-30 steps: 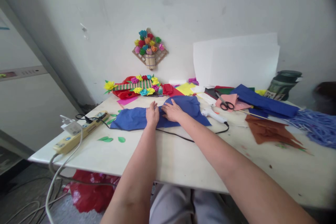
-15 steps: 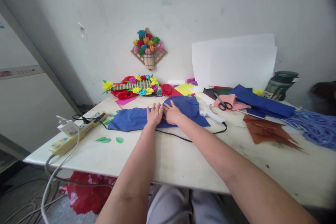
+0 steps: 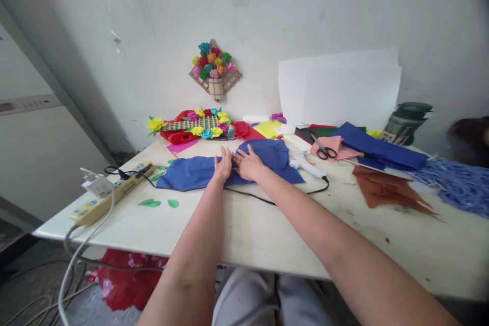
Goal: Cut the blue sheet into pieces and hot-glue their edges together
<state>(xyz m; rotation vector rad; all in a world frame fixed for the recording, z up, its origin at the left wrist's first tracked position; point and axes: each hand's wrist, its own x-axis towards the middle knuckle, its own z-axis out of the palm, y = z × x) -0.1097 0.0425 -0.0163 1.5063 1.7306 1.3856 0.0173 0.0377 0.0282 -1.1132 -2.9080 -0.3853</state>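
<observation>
A wide piece of blue crepe paper [image 3: 186, 173] is spread over the table [image 3: 244, 239]. My left hand [image 3: 223, 165] rests on its middle, open, with the fingers stretched away from me. Just to the right, my right hand [image 3: 247, 165] also lies open on the paper, its fingertips close to or touching the left hand. Neither hand grips anything. To the right of the paper lies a white glue gun [image 3: 308, 167], its black cord running along the paper's near edge. Several green paper leaves [image 3: 173, 204] lie to the left.
A power strip [image 3: 114, 196] with a charger is at the left. Behind the paper lies a decoration with paper flowers [image 3: 198, 123]. Scissors [image 3: 324, 152], brown paper [image 3: 385, 187], blue folded paper [image 3: 378, 147], blue strands [image 3: 458, 181] and a dark bottle [image 3: 407, 125] occupy the right.
My hands have shifted slightly on the blue paper, the right fingertips moving a little left against the left hand. Other things stay where they were.
</observation>
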